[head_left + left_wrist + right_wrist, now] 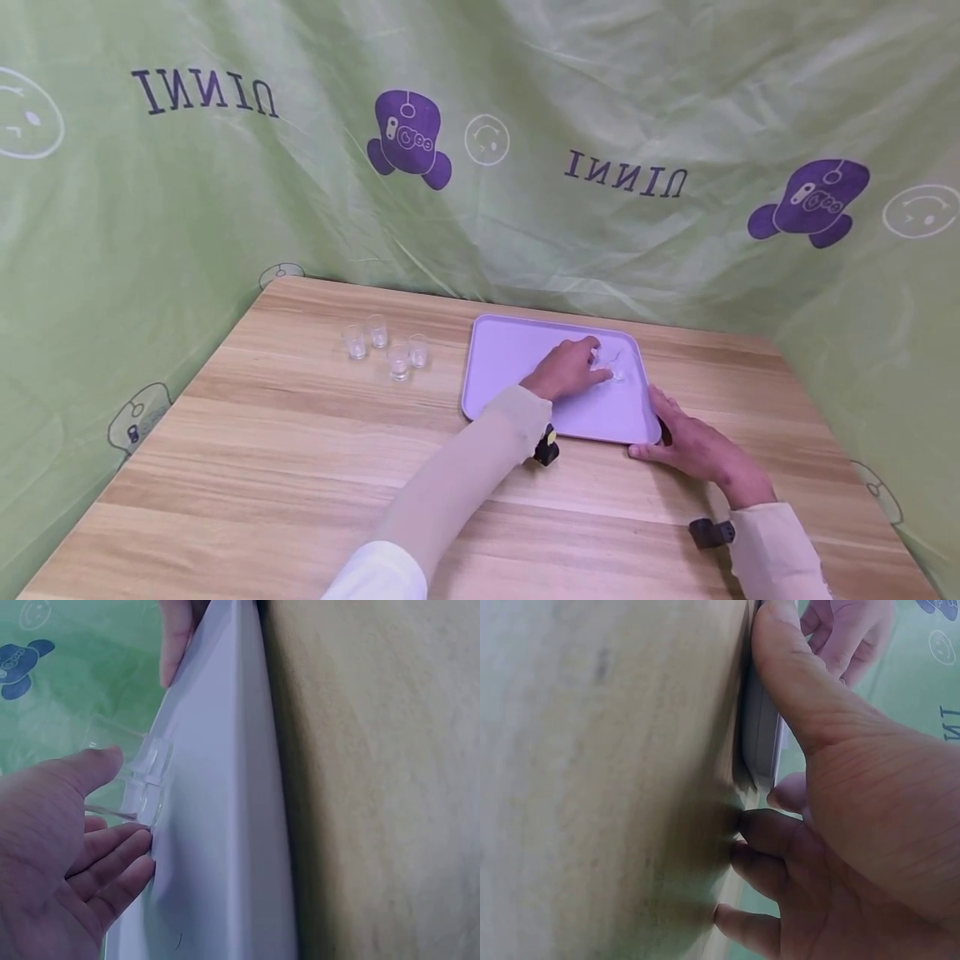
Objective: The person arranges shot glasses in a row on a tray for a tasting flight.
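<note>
A lavender tray (517,358) lies on the wooden table. My left hand (598,363) reaches across it and pinches a small clear glass (618,368) standing on the tray's right part. In the left wrist view the thumb (86,769) sits on one side of the glass (139,780) and the fingers (112,862) on the other, over the tray (217,825). My right hand (651,427) holds the tray's near right corner. Its thumb (780,682) lies along the rim (759,742), and its curled fingers (769,847) touch the table beside it.
Several more small clear glasses (398,361) stand in a cluster on the table (300,467) left of the tray. Green printed cloth (225,192) walls the table at the back and on both sides.
</note>
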A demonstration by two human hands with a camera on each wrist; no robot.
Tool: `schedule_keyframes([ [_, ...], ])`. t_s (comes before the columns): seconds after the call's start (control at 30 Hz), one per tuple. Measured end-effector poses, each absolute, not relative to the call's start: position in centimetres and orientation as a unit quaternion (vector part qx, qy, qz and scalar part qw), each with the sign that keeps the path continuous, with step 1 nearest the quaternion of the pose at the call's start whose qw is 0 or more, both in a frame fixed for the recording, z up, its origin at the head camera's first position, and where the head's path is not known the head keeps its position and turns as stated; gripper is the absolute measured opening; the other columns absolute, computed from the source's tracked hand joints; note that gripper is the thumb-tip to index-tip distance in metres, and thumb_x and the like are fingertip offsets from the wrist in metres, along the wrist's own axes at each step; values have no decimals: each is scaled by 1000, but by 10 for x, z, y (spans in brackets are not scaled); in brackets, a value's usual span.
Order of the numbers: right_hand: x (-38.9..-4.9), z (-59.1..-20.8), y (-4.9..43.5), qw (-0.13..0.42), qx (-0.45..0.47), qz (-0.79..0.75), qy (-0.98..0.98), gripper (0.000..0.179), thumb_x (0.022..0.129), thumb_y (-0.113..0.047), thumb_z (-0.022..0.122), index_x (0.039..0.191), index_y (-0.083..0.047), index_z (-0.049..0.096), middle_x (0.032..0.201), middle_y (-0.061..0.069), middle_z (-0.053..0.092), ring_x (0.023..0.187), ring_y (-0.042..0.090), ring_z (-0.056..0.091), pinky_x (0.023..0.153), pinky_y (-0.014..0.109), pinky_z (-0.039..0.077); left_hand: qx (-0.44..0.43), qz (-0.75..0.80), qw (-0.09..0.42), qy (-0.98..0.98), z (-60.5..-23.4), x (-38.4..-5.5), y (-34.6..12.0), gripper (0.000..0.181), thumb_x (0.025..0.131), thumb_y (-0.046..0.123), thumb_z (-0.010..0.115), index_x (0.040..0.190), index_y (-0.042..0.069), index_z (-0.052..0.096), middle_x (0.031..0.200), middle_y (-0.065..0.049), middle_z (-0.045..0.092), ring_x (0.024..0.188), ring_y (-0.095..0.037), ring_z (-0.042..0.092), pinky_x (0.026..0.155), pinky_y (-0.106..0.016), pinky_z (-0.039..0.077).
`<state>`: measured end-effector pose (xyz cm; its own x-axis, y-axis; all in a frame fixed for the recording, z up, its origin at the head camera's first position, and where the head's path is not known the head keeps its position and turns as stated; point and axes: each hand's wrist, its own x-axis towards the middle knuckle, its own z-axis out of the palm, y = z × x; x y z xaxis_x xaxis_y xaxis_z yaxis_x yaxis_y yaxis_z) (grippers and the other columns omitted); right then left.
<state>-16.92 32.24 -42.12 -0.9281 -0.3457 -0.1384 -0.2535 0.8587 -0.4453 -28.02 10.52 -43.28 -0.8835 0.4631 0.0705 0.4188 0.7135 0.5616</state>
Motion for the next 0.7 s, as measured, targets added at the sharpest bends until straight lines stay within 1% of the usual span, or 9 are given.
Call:
schedule_keyframes([
  [0.07, -170, -422, 322, 111, -152, -216, 958, 114, 89, -56, 75, 162, 4, 11, 158, 41, 18, 142, 61, 21, 110, 72, 25, 239, 300, 43, 922, -433, -280, 103, 54, 97, 43, 72, 139, 11, 58, 112, -1, 70, 96, -11, 65, 82, -22, 50],
  [0.17, -170, -422, 323, 116, -145, -217, 958, 115, 89, -57, 74, 162, 4, 11, 158, 41, 18, 143, 60, 20, 110, 72, 25, 244, 293, 43, 923, -432, -280, 99, 54, 97, 42, 72, 139, 11, 57, 115, -1, 70, 98, -11, 64, 84, -22, 50],
  [0.37, -169, -420, 324, 126, -140, -216, 958, 110, 92, -51, 75, 160, 8, 12, 156, 44, 18, 141, 62, 22, 108, 72, 27, 257, 265, 29, 929, -434, -278, 89, 58, 97, 42, 71, 144, 11, 56, 125, -3, 69, 112, -13, 64, 94, -25, 49],
  [0.47, -169, -419, 325, 131, -138, -214, 958, 110, 92, -51, 74, 159, 10, 11, 154, 46, 18, 140, 64, 22, 107, 73, 28, 269, 252, 19, 930, -433, -277, 82, 58, 97, 43, 71, 144, 12, 56, 128, -2, 68, 116, -14, 63, 96, -26, 49],
  [0.7, -172, -420, 323, 142, -126, -217, 958, 114, 91, -55, 73, 160, 9, 9, 156, 45, 14, 141, 63, 19, 110, 73, 24, 287, 238, 0, 928, -427, -273, 63, 54, 98, 43, 68, 144, 15, 58, 130, 0, 66, 120, -14, 60, 98, -28, 48],
])
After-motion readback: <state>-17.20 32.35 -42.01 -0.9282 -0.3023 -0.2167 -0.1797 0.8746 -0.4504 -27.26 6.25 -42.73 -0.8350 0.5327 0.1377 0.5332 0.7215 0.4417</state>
